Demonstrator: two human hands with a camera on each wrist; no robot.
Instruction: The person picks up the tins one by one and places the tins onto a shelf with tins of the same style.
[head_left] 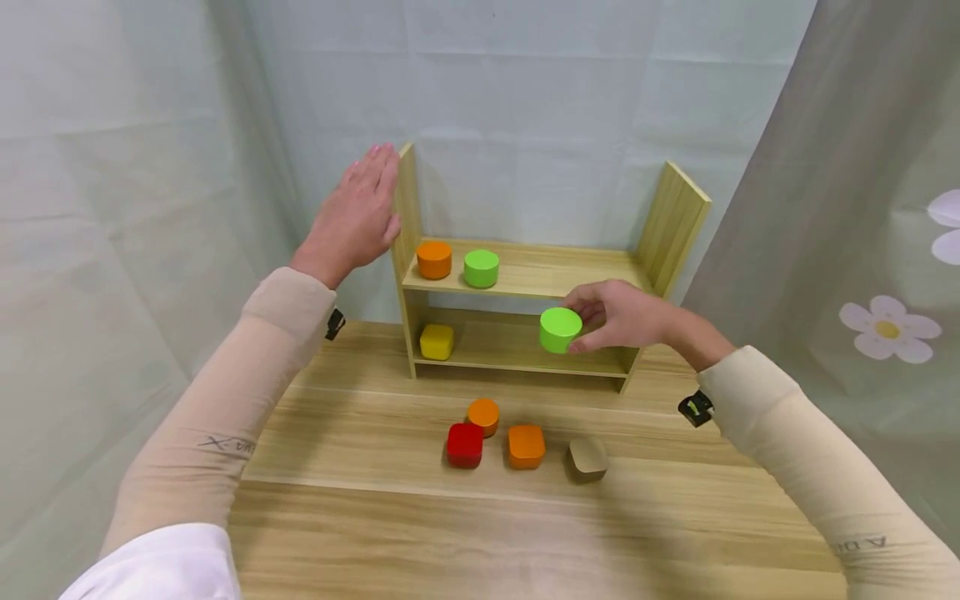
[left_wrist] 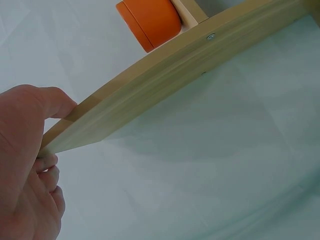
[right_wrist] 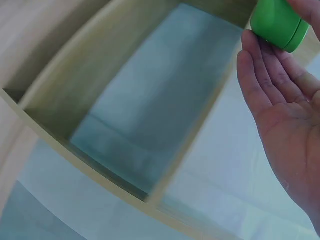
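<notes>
Sleeved forearms fill the bottom of the head view, reaching out over the pale wooden table (head_left: 375,533) toward the small two-tier bamboo shelf (head_left: 525,279) standing at its back edge against the grey-green cloth backdrop (head_left: 525,100).

By my reading, the step in hand is putting a block onto the lower tier. The right hand (head_left: 626,315) comes in from the right with its wrist roughly level, fingers and thumb curled round a bright green round block (head_left: 560,329), which sits at the front right of the lower shelf board; whether it rests on the board or hangs just above it I cannot tell. What comes next would call for settling it flat and letting go without nudging the shelf.

The left hand (head_left: 358,218) is raised, its fingers straight, lying flat against the outside of the shelf's left upright, holding nothing, seemingly to steady it.

On the upper tier stand an orange round block (head_left: 434,259) and a second green round block (head_left: 481,267); a yellow square block (head_left: 437,342) sits lower left. On the table lie a red square block (head_left: 465,445), an orange square block (head_left: 526,446), a smaller orange round block (head_left: 483,415) and a tan square block (head_left: 587,457).
</notes>
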